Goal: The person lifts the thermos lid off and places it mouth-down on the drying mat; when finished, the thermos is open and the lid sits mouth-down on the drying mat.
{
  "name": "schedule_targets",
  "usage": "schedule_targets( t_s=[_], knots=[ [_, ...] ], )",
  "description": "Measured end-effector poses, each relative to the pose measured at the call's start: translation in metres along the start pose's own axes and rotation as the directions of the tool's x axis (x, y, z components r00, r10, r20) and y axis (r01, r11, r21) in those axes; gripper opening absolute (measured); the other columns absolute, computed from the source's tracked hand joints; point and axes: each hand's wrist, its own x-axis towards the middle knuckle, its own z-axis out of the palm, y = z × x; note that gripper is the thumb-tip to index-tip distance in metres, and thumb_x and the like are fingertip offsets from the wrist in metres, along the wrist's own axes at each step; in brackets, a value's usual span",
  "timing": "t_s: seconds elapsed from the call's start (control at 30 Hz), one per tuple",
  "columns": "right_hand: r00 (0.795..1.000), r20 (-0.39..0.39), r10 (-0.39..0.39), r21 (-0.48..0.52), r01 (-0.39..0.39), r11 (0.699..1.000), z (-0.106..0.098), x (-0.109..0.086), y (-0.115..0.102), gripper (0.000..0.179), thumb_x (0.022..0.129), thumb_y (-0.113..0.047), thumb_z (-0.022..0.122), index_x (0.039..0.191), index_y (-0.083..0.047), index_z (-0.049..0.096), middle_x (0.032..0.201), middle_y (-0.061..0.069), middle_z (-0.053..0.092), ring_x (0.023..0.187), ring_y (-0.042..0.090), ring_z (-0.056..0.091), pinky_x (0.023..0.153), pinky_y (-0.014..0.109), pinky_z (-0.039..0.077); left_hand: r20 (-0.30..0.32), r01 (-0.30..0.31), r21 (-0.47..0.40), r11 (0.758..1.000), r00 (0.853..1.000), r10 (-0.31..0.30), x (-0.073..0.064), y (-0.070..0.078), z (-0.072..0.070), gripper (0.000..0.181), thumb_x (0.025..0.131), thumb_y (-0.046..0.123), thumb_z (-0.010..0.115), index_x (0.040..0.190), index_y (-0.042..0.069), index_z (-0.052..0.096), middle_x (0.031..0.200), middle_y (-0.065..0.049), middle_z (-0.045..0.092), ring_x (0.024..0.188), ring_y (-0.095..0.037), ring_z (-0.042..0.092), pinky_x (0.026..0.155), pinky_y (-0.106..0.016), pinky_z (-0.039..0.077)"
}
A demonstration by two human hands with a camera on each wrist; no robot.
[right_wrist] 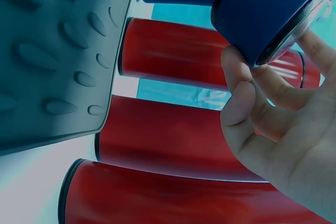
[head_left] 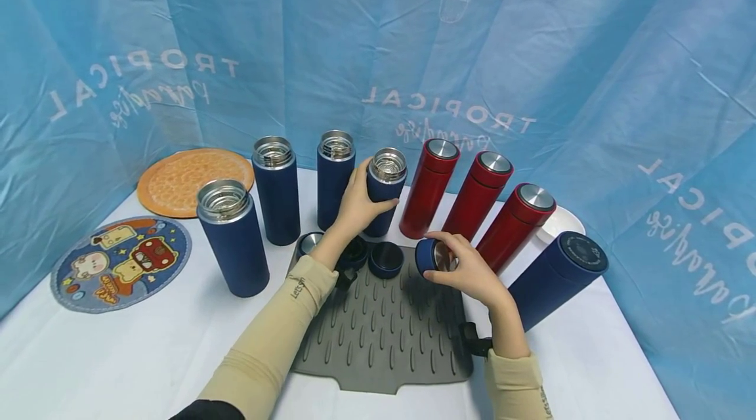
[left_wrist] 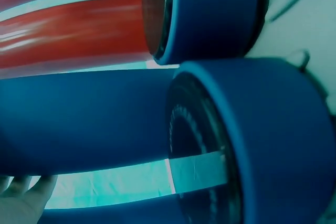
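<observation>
My left hand [head_left: 360,203] grips an uncapped navy thermos bottle [head_left: 380,191], upright behind the grey mat, its steel mouth facing up. A navy bottle lid [head_left: 422,257] with a steel top is pinched between the thumb and fingers of my right hand [head_left: 469,269], above the mat's back right part. In the right wrist view the same lid [right_wrist: 268,11] is tilted, clear of the mat. More navy lids [head_left: 386,258] rest on the back of the mat, partly hidden by my left forearm. Left fingers [left_wrist: 26,198] show at the left wrist view's lower corner.
Several uncapped navy bottles [head_left: 233,239] stand to the left. Three capped red bottles [head_left: 430,190] and a capped navy bottle [head_left: 555,282] stand on the right, with a white dish [head_left: 564,222] behind. The ribbed grey mat [head_left: 378,341] lies centrally. Two round placemats [head_left: 195,177] lie far left.
</observation>
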Motion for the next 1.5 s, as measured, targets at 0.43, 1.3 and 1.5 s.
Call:
schedule_targets(
  t_s=[0.43,1.3,1.5],
  knots=[
    [1.0,0.016,0.005,-0.012,-0.005,1.0,0.003,0.001,0.0,0.064,0.074,-0.025,0.075,0.131,-0.023,0.047,0.106,0.007,0.046,0.094,0.025,0.042,0.069,0.034,0.047,0.031,0.074,0.011,0.997,0.997,-0.074,0.016,-0.003,0.003,0.091,0.082,0.032,0.069,0.149,0.016,0.01,0.151,-0.011,0.021,0.135,-0.031,0.027,0.106,-0.05,0.027],
    [0.993,-0.039,0.11,-0.361,-0.116,0.925,0.022,0.017,0.015,0.066,0.07,-0.027,0.078,0.128,-0.014,0.05,0.117,0.009,0.054,0.1,0.023,0.052,0.078,0.043,0.05,0.176,-0.141,0.267,0.953,0.98,0.096,-0.071,-0.022,-0.055,0.055,0.085,0.025,0.067,0.134,0.012,0.047,0.14,-0.013,0.037,0.125,-0.035,0.041,0.095,-0.05,0.041],
    [0.993,-0.011,0.118,-0.419,-0.112,0.901,0.026,0.023,0.021,0.065,0.07,-0.027,0.079,0.127,-0.015,0.051,0.11,0.008,0.055,0.096,0.022,0.053,0.074,0.04,0.05,0.219,-0.088,0.319,0.944,0.976,0.018,-0.086,-0.03,-0.067,0.057,0.085,0.029,0.066,0.135,0.013,0.046,0.14,-0.014,0.039,0.126,-0.036,0.04,0.096,-0.052,0.039]
  ],
)
